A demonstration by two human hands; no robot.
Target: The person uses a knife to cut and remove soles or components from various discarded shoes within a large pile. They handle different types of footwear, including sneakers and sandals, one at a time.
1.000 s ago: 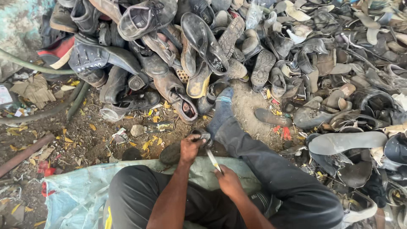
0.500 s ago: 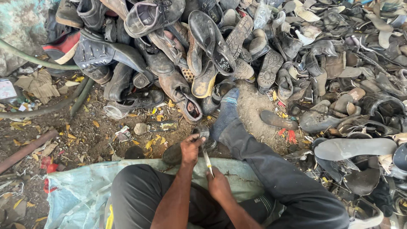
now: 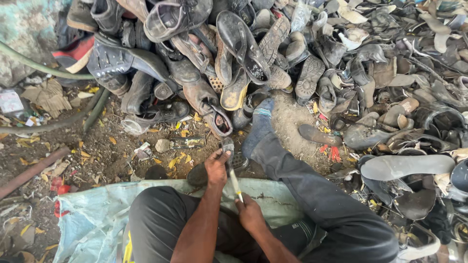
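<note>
The left hand curls its fingers tight around the upper end of a worn shoe, a dark, scuffed piece of rubbery or leathery stuff standing roughly upright on the ground between the person's legs. The right hand is closed in a fist on the handle of a thin blade-like tool, pale metal with a yellowish grip end, whose tip slants up to meet the shoe just under the left hand. How deep the tip sits cannot be told.

Both forearms rise from a lap in dark trousers. The right leg stretches forward, ending in a blue-grey sock with a pale stripe. The person sits on a light blue woven sack, wrinkled and dirty.

The ground ahead is packed dirt littered with yellow scraps. Beyond it rises a great heap of old shoes and sandals: cracked leather uppers, ridged rubber soles, grey moulded insoles. A green hose curves at the left.
</note>
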